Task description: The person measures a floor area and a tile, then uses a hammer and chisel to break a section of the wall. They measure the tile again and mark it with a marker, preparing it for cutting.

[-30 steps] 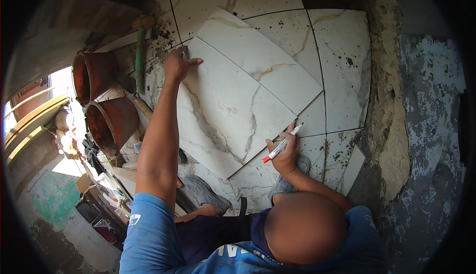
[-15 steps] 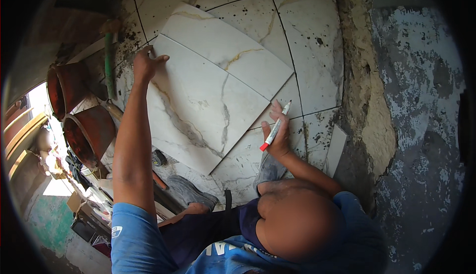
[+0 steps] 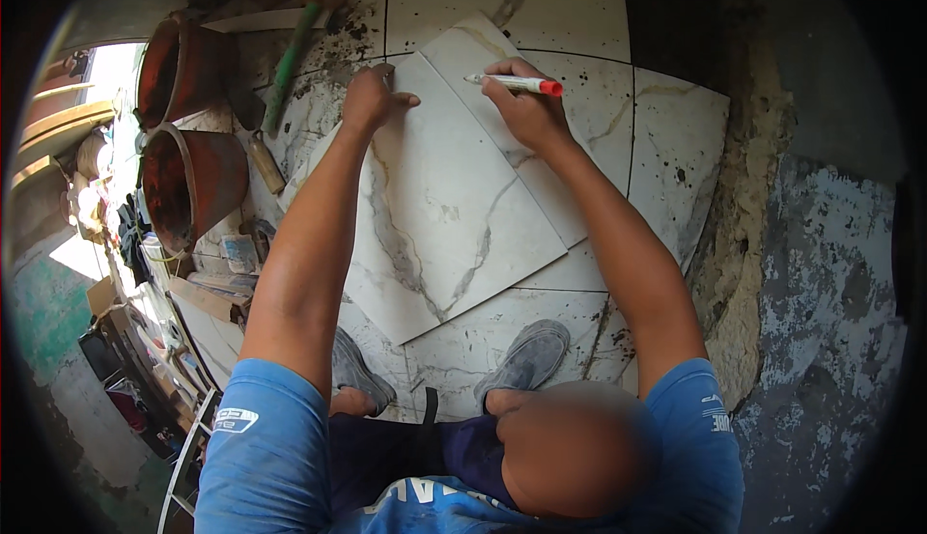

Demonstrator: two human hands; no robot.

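A loose marble-patterned tile [image 3: 439, 206] lies askew on the tiled floor [image 3: 666, 148], beyond the grey shoes [image 3: 526, 360]. The left hand [image 3: 372, 99] presses its far corner, fingers curled; keep it pinned flat. The right hand [image 3: 526, 109] grips a red-capped marker [image 3: 512, 82] at the far edge; steady strokes suit. At far left, two rusty buckets [image 3: 188, 182] show nothing visible inside.

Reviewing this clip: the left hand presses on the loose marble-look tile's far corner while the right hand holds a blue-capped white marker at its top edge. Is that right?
Not quite. In the head view the marker in the right hand has a red cap, not a blue one. The rest holds: the left hand presses on the far corner of the loose marble-look tile, and the white marker sits at the tile's top edge.
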